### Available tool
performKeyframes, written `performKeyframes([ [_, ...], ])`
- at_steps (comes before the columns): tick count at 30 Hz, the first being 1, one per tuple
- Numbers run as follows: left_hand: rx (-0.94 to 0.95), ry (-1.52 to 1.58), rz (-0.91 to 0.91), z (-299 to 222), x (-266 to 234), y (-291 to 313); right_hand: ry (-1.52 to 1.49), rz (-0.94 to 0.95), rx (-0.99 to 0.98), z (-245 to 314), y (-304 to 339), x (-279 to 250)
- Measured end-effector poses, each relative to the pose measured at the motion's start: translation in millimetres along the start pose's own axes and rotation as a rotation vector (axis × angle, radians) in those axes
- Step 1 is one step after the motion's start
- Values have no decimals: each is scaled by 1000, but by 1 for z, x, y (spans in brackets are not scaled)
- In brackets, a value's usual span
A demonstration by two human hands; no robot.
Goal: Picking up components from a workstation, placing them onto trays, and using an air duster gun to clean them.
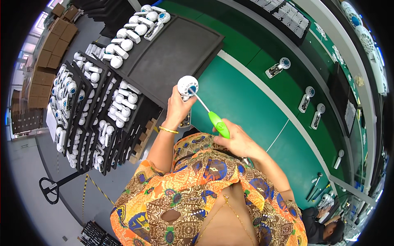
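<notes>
My left hand is wrapped round a white ball-headed device, holding it up in front of my body near the corner of a black tray. A blue round part shows on the head's face. My right hand grips a screwdriver by its bright green handle. Its thin metal shaft slants up and to the left, and the tip meets the blue part of the head; how deep it sits cannot be seen. Below my left hand a piece with an open circuit board shows, partly hidden.
The black tray carries rows of similar white devices along its left. Stacked trays of them stand at left. Several devices lie along the green bench. A co-worker sits at lower right.
</notes>
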State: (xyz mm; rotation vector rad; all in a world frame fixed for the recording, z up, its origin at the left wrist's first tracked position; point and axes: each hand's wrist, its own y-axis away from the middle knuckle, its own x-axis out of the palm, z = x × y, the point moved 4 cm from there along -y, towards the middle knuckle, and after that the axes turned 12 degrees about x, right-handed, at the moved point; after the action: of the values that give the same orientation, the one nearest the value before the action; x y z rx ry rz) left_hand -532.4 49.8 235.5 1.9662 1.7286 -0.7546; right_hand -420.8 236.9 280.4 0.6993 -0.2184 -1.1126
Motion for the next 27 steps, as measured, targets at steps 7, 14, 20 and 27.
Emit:
performKeyframes([
  [7,39,3,6,11,3,-1,-11,0,-7,-17,-1,-2],
  [14,79,167,95,23,7,-17,-73,32,10,-7,-6,-15],
  [20,-43,488,287,29,17,-32,95,199,-11,-36,-6,7],
  [27,-38,505,357,20,36,-43,60,179,48,-35,-23,-11],
])
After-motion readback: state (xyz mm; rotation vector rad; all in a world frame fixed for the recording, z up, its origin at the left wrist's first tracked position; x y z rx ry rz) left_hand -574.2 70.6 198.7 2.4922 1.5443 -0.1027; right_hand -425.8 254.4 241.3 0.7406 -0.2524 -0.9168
